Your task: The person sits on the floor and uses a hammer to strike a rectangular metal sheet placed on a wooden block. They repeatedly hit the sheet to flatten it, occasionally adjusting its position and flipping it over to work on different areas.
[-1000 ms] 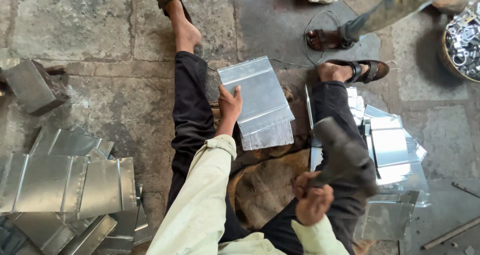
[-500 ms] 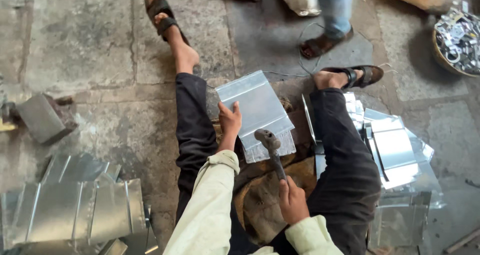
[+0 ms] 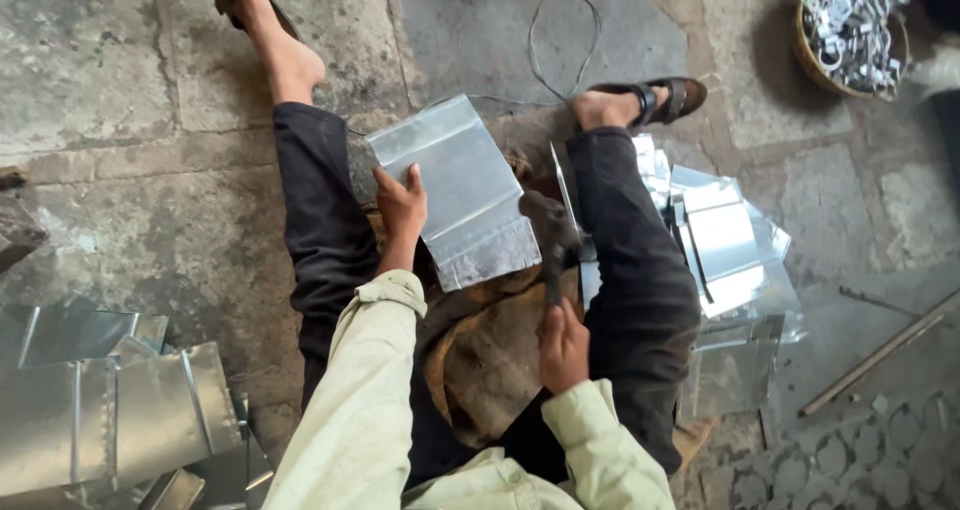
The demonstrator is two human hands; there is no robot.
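I sit on the ground with legs spread. A folded shiny sheet-metal piece [image 3: 455, 185] lies between my legs. My left hand [image 3: 401, 208] presses on its left edge. My right hand [image 3: 563, 348] grips the handle of a dark hammer [image 3: 550, 235], whose head is down at the sheet's right edge. A brown sack cloth [image 3: 490, 355] lies under the work in front of me.
A stack of cut metal sheets [image 3: 725, 260] lies right of my right leg. Folded metal pieces [image 3: 110, 410] pile up at lower left. A basket of small metal parts [image 3: 850, 25] stands top right. A wire loop [image 3: 560, 40] and a thin rod [image 3: 880, 355] lie on the stone floor.
The hammer came down from a raised position beside my right knee to the sheet's right edge. A bystander's feet at the top have left view. My left hand stayed on the sheet.
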